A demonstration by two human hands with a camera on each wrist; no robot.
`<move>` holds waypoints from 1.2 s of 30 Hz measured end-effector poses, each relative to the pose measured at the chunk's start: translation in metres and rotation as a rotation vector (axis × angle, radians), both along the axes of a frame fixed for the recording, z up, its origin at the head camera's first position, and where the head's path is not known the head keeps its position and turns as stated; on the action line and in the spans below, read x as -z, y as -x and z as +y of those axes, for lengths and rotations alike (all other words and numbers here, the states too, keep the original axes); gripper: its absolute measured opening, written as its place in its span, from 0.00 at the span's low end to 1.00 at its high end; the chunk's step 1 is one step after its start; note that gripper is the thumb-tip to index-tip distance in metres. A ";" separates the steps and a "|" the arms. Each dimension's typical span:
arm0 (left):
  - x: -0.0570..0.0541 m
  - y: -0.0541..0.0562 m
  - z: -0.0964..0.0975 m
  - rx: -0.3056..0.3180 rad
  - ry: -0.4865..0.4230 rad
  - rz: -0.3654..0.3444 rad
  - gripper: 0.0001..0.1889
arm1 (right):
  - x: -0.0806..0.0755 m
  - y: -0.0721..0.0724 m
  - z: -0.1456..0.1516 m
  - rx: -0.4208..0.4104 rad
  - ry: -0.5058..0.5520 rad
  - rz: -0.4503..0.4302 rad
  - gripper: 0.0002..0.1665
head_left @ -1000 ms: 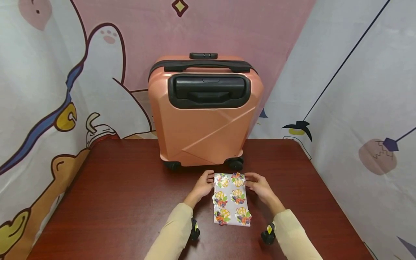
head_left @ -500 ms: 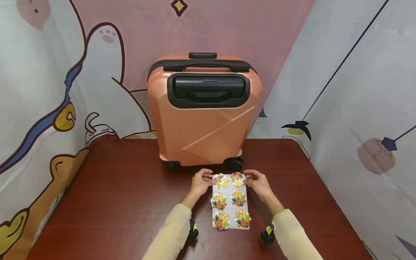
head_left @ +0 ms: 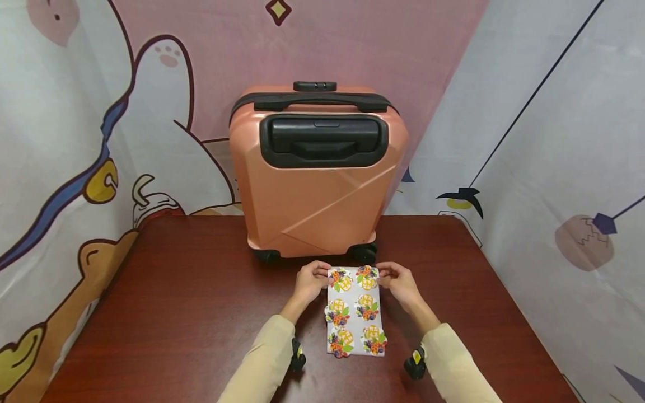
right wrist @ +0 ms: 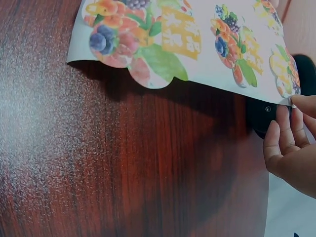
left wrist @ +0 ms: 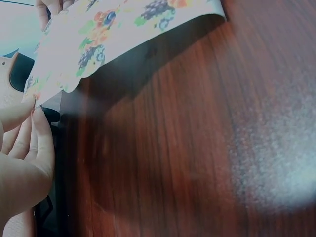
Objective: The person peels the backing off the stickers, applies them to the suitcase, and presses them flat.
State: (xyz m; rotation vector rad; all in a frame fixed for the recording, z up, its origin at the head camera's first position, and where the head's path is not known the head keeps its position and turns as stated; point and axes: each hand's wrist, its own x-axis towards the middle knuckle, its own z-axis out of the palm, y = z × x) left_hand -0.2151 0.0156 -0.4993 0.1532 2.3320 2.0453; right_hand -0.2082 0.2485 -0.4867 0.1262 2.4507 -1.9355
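Note:
A white sticker sheet (head_left: 355, 324) with several round fruit stickers in two columns is held between both hands in the head view. My left hand (head_left: 309, 284) pinches its far left corner between thumb and fingertips, as the left wrist view shows on the sheet (left wrist: 64, 59). At the far right corner, my right hand (head_left: 400, 284) pinches the edge with its thumb on top. In the right wrist view the sheet (right wrist: 207, 64) is raised over the table at its far end and slopes toward the near edge, casting a shadow beneath.
An orange suitcase (head_left: 317, 207) with black handles and wheels stands upright just beyond the hands on the dark red-brown table (head_left: 191, 313). A cartoon-printed cloth (head_left: 423, 56) hangs behind and along both sides. A black wrist camera (head_left: 415, 364) sits below the right sleeve.
Both hands keep their pinch on the sheet's far corners. The sheet has shifted slightly left, and its near edge lies a little closer to the person than a second ago.

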 end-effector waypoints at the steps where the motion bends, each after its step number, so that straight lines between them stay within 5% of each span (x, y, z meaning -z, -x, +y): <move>1: 0.000 0.000 0.000 -0.001 0.007 -0.001 0.13 | 0.000 0.000 0.000 -0.001 0.003 0.002 0.18; 18: -0.006 -0.003 0.004 -0.064 0.092 0.106 0.09 | -0.007 -0.003 -0.005 0.018 -0.001 0.015 0.18; 27: -0.005 -0.005 0.004 -0.076 0.084 0.136 0.09 | -0.016 0.001 -0.006 0.006 -0.150 0.103 0.17; 36: -0.005 -0.005 0.005 -0.085 0.071 0.185 0.09 | -0.022 0.005 -0.013 -0.108 -0.304 0.184 0.15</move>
